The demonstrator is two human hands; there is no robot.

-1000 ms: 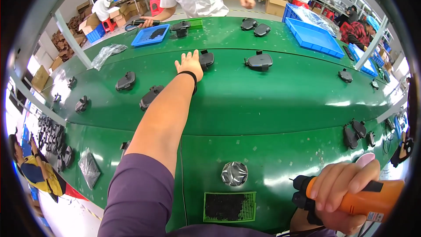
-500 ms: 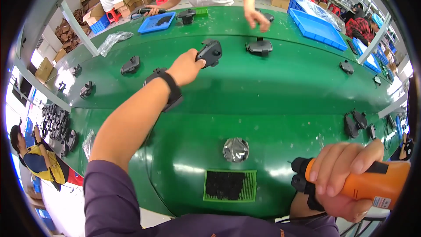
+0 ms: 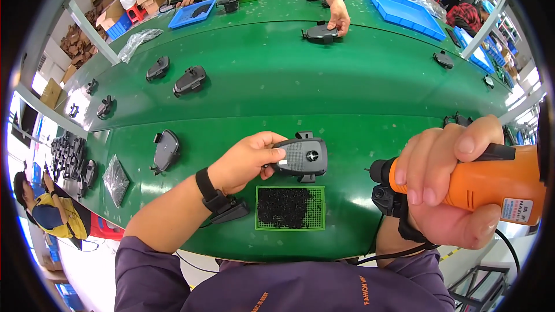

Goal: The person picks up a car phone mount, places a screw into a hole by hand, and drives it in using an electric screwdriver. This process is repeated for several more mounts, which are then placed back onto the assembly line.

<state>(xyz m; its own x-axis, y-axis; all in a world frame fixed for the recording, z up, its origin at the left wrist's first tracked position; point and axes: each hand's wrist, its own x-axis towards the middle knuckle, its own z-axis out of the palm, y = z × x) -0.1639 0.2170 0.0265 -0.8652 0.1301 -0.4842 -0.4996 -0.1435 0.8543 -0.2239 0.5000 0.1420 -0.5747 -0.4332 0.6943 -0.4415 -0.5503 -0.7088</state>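
My left hand (image 3: 251, 159) grips a dark grey phone holder (image 3: 298, 164), thumb on its upper face. The holder lies face-on with side clamps sticking out and a round knob hole in its face. Just below it on the green table is a green basket (image 3: 318, 208) of small black screws (image 3: 283, 207). On the right, my right hand (image 3: 445, 182) is wrapped round an orange electric screwdriver (image 3: 465, 179), its thin bit pointing left. A black band with a small device is on each wrist.
More phone holders stand at left (image 3: 166, 150) and farther back. Across the table, a co-worker's hand (image 3: 340, 20) touches a holder (image 3: 321, 33). Blue trays (image 3: 404, 14) stand at the back; a clear plastic bag (image 3: 115, 180) lies left. Cables hang at lower right.
My left hand has drawn the phone holder from the far middle to just behind the screw basket, covering where a round silver piece lay. The co-worker's hand has come down onto a holder.
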